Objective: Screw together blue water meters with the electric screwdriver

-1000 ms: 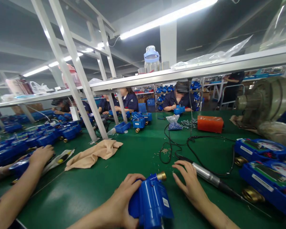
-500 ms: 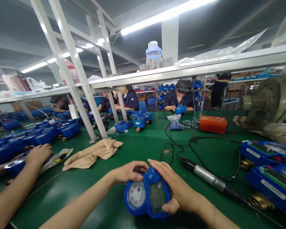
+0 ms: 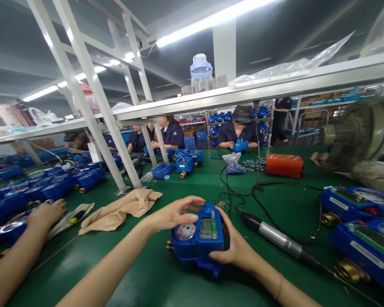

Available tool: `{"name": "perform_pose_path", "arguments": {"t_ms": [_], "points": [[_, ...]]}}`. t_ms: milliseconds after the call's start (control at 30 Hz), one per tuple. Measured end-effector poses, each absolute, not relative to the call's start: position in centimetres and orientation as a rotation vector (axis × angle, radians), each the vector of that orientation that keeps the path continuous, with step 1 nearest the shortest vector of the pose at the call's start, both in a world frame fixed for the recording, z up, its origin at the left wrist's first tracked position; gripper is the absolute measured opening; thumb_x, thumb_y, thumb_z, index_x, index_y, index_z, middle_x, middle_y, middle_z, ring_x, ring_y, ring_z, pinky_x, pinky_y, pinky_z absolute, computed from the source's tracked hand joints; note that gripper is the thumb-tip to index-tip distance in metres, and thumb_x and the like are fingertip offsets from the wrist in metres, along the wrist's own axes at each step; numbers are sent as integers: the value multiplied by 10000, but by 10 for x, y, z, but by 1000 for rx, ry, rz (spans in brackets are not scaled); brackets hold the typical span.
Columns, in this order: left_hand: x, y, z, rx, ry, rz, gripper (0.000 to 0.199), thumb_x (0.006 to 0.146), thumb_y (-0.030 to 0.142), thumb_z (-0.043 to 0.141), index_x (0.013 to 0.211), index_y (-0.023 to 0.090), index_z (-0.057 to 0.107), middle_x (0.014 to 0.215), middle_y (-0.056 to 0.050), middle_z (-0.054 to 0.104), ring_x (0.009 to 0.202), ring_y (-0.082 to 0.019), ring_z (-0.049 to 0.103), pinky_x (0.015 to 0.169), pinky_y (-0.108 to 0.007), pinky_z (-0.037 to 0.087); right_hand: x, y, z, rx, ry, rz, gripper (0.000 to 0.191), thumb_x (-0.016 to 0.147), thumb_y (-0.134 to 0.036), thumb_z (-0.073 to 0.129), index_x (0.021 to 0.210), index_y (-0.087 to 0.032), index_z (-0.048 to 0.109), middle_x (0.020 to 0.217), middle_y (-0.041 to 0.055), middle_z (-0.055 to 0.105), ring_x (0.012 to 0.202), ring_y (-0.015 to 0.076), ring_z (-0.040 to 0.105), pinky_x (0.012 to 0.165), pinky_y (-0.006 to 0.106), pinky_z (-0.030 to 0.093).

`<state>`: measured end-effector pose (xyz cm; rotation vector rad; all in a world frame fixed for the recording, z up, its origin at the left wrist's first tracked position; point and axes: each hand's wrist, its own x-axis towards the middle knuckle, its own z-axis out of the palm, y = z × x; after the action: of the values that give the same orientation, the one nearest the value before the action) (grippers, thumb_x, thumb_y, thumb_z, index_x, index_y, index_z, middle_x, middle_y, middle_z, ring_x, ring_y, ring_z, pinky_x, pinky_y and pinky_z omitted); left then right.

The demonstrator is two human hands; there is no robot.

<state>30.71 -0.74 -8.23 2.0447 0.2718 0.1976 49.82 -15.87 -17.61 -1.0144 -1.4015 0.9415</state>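
The blue water meter (image 3: pixel 196 244) lies on the green table (image 3: pixel 83 273) directly ahead of the wearer, low in the field of view and slightly right of center. Directions below are clock positions around the meter, with 12 o'clock pointing away from the wearer. Its long axis runs roughly 9 to 3 o'clock, with the brass threaded connector (image 3: pixel 169 244) at 9 o'clock. The round dial (image 3: pixel 185 231) and LCD display (image 3: pixel 208 228) face upward.

The right hand (image 3: pixel 235 251) is clenched around the meter from 4 o'clock, with its thumb along the near edge and fingers rising at the 3 o'clock side. It is the nearer hand. The left hand (image 3: pixel 176 214) is open and reaches in from 10 o'clock, with fingers extended across the far edge; contact cannot be confirmed.

At 3 o'clock, a silver handpiece (image 3: pixel 281 235) with a black cord (image 3: pixel 284 187) lies on the table. Further right are two assembled blue meters (image 3: pixel 358 203). At 9 o'clock lies a beige cloth (image 3: pixel 121 217). Beyond it, a co-worker's hand (image 3: pixel 46 215) rests on another blue meter (image 3: pixel 13 228).
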Motion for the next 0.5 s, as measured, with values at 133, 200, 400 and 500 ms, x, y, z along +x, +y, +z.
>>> {"name": "perform_pose_path", "arguments": {"t_ms": [133,200,400,500], "points": [[323,-38,-60,2382,292,57,936,715,563,765,1499,305,324,1480,-115,390,1300,-321,455,1114,-463,353,496,-159,-180,-1004,-1388,934,1235,611,-482,853,1531,-175,88,1551,207,292,1418,349,357,1181,483,284],[332,-48,-53,2552,297,-52,1052,661,643,760,1523,302,262,1489,-135,360,1257,-346,495,1061,-475,418,493,-160,-184,-1053,-1414,893,1267,588,-449,859,1533,-148,72,1562,213,261,1438,364,309,1198,503,231],[349,-68,-39,3030,288,-283,1089,520,733,779,1425,258,403,1467,-196,377,1145,-463,555,898,-588,505,484,-154,-195,-1145,-1379,746,1209,561,-405,844,1511,-139,145,1526,222,306,1424,383,318,1192,532,230],[351,-69,-35,3062,303,-347,1057,522,721,782,1395,259,407,1410,-189,419,1039,-424,631,822,-520,550,483,-151,-197,-1131,-1397,720,1151,558,-392,833,1484,-148,195,1490,209,364,1399,388,352,1179,541,253]]}}
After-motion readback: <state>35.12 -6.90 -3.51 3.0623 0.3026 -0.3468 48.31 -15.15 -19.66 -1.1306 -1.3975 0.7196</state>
